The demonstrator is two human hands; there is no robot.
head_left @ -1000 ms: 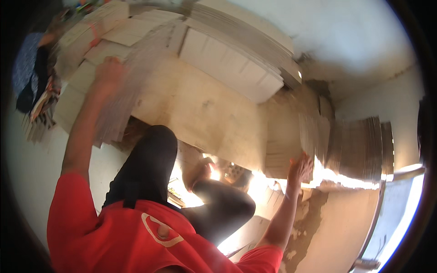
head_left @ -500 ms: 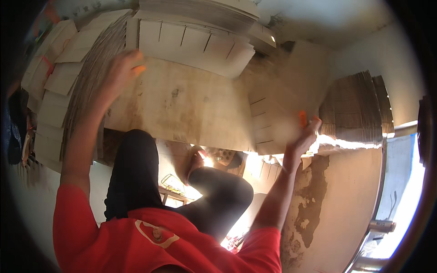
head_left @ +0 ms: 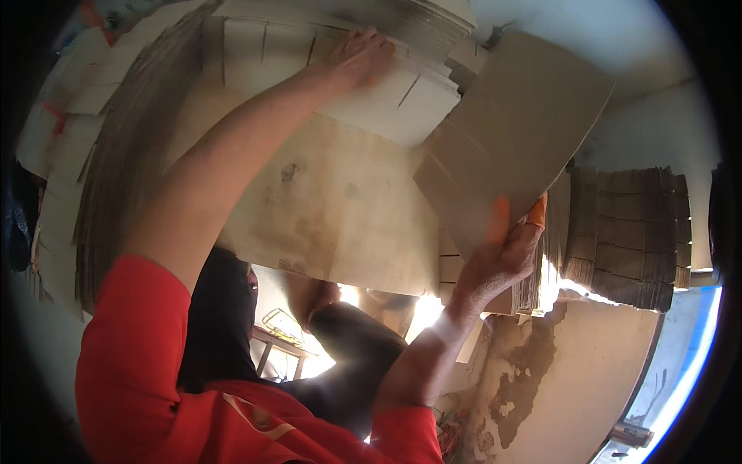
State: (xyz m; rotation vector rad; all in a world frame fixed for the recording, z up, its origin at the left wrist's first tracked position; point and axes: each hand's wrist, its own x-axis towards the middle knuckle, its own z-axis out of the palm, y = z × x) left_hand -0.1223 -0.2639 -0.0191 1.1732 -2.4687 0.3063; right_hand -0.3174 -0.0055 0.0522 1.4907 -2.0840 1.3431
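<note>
My right hand (head_left: 506, 259) grips a plain brown cardboard sheet (head_left: 541, 100) by its lower edge, thumb on one side and fingers on the other. The sheet is tilted up. Orange covers show on the tips of that hand. My left hand (head_left: 359, 62) reaches across to a stack of pale slotted cardboard sheets (head_left: 421, 97) at the far side of a wooden board (head_left: 348, 201). Its fingers are extended over the top sheet, slightly blurred, with a bit of orange at one fingertip. Whether it has hold of a sheet does not show.
Tall cardboard stacks stand at the left (head_left: 127, 147) and back. Another bundle of brown cardboard (head_left: 626, 232) stands at the right. A wall with peeling patches (head_left: 525, 371) lies at lower right. My legs are under the board's near edge.
My left hand has moved right from the left stack onto the slotted sheets. My right hand still holds the cardboard sheet, which is now turned and more steeply tilted.
</note>
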